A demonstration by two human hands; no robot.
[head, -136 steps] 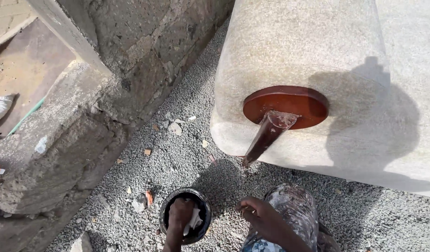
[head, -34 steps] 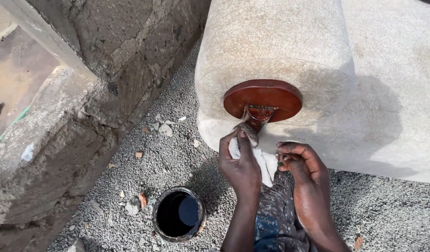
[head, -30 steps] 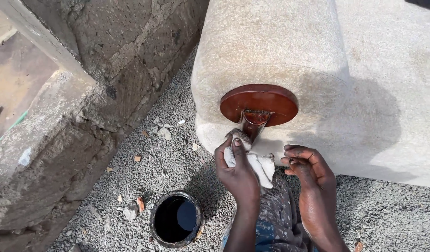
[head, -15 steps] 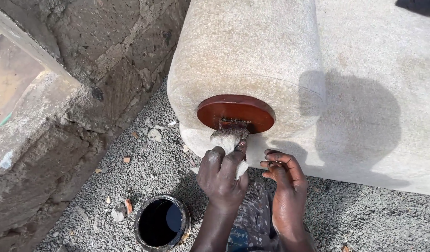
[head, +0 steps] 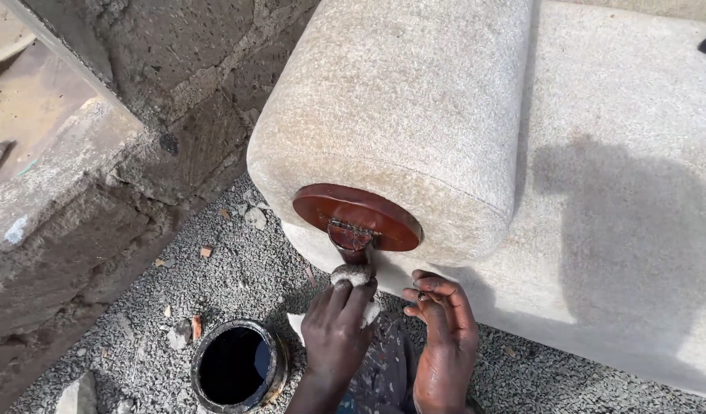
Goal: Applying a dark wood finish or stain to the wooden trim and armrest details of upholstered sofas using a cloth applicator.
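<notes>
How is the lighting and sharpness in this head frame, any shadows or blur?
Head view: hard sunlight, sharp throughout; a dark cast shadow falls across the beige upholstered sofa side; the glossy reddish-brown wooden disc shows slight sheen; the black round tin's inside reads as featureless dark.

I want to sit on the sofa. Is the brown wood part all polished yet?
Not yet. The round wooden disc on the armrest already looks dark red-brown and glossy. The left hand presses a rag on the wooden strip below it, and the right hand rests beside it on the sofa front. The can on the gravel stands open. The strip's lower part is hidden.
</notes>
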